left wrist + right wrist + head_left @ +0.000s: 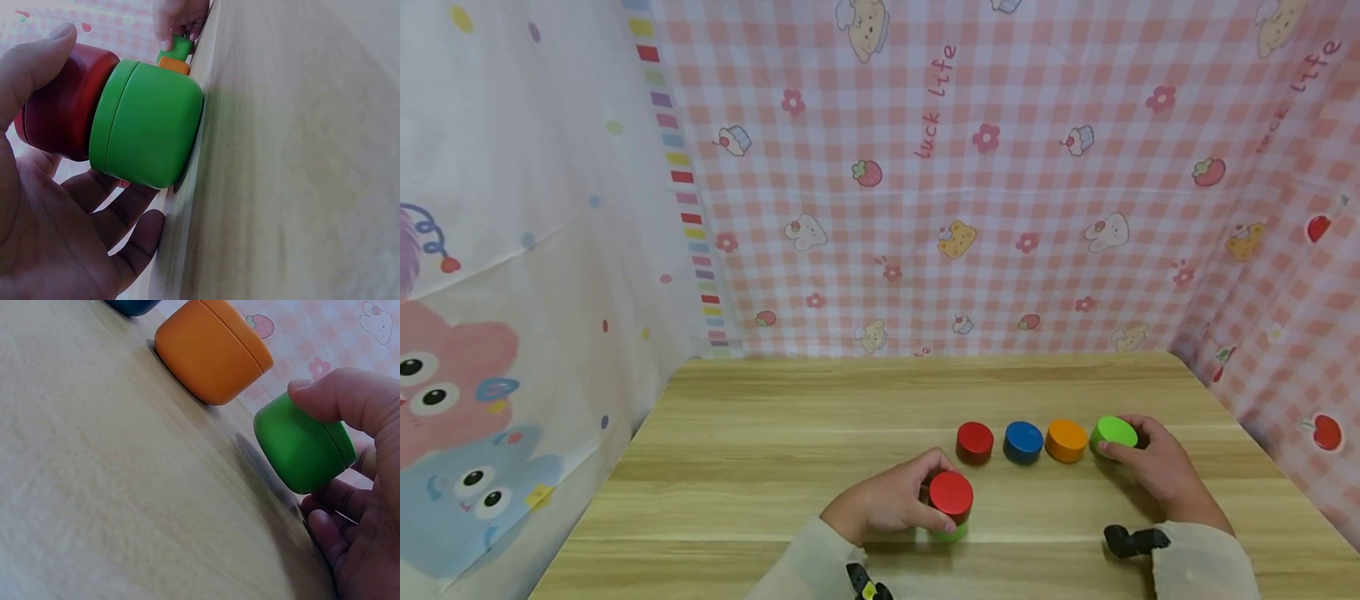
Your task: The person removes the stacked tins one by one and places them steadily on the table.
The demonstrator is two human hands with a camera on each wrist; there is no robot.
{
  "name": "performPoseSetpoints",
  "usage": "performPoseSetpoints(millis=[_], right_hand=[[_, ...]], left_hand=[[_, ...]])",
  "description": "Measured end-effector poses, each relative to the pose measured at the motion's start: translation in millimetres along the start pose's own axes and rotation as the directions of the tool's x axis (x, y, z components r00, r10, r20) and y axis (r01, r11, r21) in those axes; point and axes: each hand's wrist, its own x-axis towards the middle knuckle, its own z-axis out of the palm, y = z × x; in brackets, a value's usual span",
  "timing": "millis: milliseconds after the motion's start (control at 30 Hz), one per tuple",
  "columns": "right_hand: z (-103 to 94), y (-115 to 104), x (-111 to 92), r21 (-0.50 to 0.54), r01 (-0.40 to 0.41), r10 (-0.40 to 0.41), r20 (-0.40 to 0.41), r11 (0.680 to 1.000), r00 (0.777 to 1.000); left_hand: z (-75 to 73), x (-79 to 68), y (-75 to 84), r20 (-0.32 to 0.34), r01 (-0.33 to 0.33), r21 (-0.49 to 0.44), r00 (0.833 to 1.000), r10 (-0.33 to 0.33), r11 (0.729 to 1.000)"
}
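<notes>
My left hand [887, 500] grips a small red lidded round tin [951, 493], thumb on the near side and fingers behind. Directly under it a green round tin [153, 125] stands on the table, the two stacked in the left wrist view. Over at the right end of a row, my right hand [1165, 467] holds another green round tin [303, 447] between thumb and fingers. In the right wrist view that tin is slightly above the table, with its shadow below. Beside it stands an orange tin [212, 353].
Left of the orange tin come a blue tin [1023, 442] and a second red tin [974, 443], in line on the wooden table [775, 417]. Patterned cloth [955, 192] hangs behind the table and along both sides.
</notes>
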Motion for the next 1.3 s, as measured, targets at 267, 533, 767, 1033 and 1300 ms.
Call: performPoseSetpoints(millis=[267, 533, 767, 1033, 1300], right_hand=[[0.8, 1.4, 0.5, 0.004, 0.005, -0.005, -0.006, 1.000, 1.000], [0.9, 0.1, 0.0, -0.001, -0.007, 0.007, -0.005, 1.000, 1.000], [0.6, 0.5, -0.3, -0.004, -0.001, 0.000, -0.006, 1.000, 1.000], [2.0, -0.6, -1.2, -0.014, 0.012, -0.012, -0.014, 1.000, 1.000], [2.5, -0.8, -1.1, -0.025, 0.017, -0.017, -0.014, 1.000, 1.000]], left_hand=[[0.7, 0.0, -0.5, -0.005, -0.007, -0.001, 1.000, 0.007, 1.000], [-0.2, 0.7, -1.4, -0.001, -0.001, 0.004, 1.000, 0.001, 1.000], [-0.2, -0.1, -1.0, 0.004, 0.003, -0.003, 1.000, -0.002, 1.000], [-0.5, 1.4, -1.8, 0.010, -0.009, 0.003, 1.000, 0.009, 1.000], [-0.5, 1.4, -2.0, 0.005, 0.000, 0.007, 1.000, 0.000, 1.000]])
